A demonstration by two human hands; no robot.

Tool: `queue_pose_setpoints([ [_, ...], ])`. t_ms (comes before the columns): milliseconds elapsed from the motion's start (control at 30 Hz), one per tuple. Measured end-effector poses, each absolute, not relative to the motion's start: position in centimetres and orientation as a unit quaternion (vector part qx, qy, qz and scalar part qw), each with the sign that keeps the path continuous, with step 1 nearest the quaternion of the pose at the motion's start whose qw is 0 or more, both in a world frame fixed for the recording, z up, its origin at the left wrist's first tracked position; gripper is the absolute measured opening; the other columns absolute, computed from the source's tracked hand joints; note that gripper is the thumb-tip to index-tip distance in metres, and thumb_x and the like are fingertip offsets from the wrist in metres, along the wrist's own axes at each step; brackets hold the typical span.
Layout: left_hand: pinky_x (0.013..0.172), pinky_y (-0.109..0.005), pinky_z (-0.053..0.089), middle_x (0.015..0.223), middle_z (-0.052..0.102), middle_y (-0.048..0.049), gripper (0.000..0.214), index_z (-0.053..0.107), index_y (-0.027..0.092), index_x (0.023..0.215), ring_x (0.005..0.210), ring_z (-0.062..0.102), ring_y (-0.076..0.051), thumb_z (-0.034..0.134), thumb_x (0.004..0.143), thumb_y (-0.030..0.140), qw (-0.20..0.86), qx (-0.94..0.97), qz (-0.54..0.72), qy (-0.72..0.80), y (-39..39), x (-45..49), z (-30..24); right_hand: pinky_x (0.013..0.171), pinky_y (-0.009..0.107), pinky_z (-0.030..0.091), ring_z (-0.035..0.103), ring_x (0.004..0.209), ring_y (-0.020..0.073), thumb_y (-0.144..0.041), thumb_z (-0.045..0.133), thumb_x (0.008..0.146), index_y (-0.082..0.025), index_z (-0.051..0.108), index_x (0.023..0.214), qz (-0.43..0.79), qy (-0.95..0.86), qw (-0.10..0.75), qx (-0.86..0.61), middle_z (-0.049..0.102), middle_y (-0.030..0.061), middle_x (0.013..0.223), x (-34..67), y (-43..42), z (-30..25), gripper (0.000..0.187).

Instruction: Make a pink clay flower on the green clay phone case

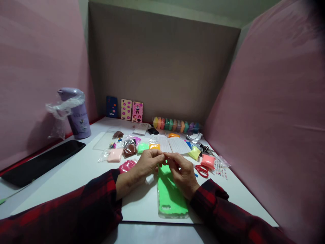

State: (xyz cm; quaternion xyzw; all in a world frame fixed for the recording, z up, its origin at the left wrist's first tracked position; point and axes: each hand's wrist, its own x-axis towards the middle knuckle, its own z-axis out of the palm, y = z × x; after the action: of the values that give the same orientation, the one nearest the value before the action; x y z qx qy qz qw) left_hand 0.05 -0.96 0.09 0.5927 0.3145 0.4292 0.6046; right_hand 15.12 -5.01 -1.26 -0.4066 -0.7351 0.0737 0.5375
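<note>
Booth walls: pink panels [269, 101] rise at both sides of the frame, a grey back panel [165, 61] between them.
Work surface: white board [241, 203], lower half of the frame.
Green-coated phone case [172, 200]: flat on the board, lower centre, clear rim showing at its bottom edge.
Left hand [146, 166]: above the case's upper end, fingertips drawn together, meeting the other hand's; cannot tell whether they pinch anything.
Right hand [184, 174]: over the case's upper right, fingers curled, fingertips likewise together; contents cannot be told.
Red-handled scissors [202, 171]: just right of that hand.
Magenta packet [127, 166]: beside the left wrist.
Purple tumbler [80, 118]: left of the frame.
</note>
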Motion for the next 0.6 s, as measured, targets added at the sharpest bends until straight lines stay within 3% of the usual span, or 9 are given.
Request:
queue_pose_setpoints([
  [200, 0.043, -0.018, 0.030, 0.063, 0.056, 0.0004, 0.031, 0.063, 0.014, 0.068, 0.048, 0.043, -0.006, 0.070, 0.074, 0.043, 0.609, 0.585, 0.430, 0.320, -1.13, 0.04, 0.51, 0.062, 0.026, 0.049, 0.061, 0.066, 0.0146, -0.012, 0.049, 0.088, -0.014, 0.064, 0.111, 0.060, -0.719, 0.548, -0.424, 0.069, 0.0062, 0.086, 15.26, -4.96, -1.49, 0.028],
  [367, 0.043, -0.018, 0.031, 0.063, 0.058, -0.0006, 0.033, 0.063, 0.013, 0.070, 0.048, 0.045, -0.006, 0.074, 0.069, 0.044, 0.622, 0.568, 0.430, 0.325, -1.36, 0.04, 0.72, 0.064, 0.027, 0.049, 0.062, 0.070, 0.0157, -0.011, 0.048, 0.087, -0.017, 0.068, 0.106, 0.055, -0.736, 0.535, -0.412, 0.067, 0.0044, 0.079, 15.33, -4.85, -1.37, 0.028],
  [600, 0.043, -0.017, 0.033, 0.066, 0.060, -0.0016, 0.028, 0.064, 0.013, 0.072, 0.050, 0.047, -0.007, 0.075, 0.068, 0.039, 0.640, 0.540, 0.439, 0.326, -1.23, 0.10, 0.83, 0.061, 0.025, 0.049, 0.061, 0.067, 0.0143, -0.011, 0.048, 0.088, -0.019, 0.065, 0.114, 0.049, -0.719, 0.547, -0.425, 0.067, 0.0041, 0.084, 15.25, -4.88, -1.25, 0.032],
])
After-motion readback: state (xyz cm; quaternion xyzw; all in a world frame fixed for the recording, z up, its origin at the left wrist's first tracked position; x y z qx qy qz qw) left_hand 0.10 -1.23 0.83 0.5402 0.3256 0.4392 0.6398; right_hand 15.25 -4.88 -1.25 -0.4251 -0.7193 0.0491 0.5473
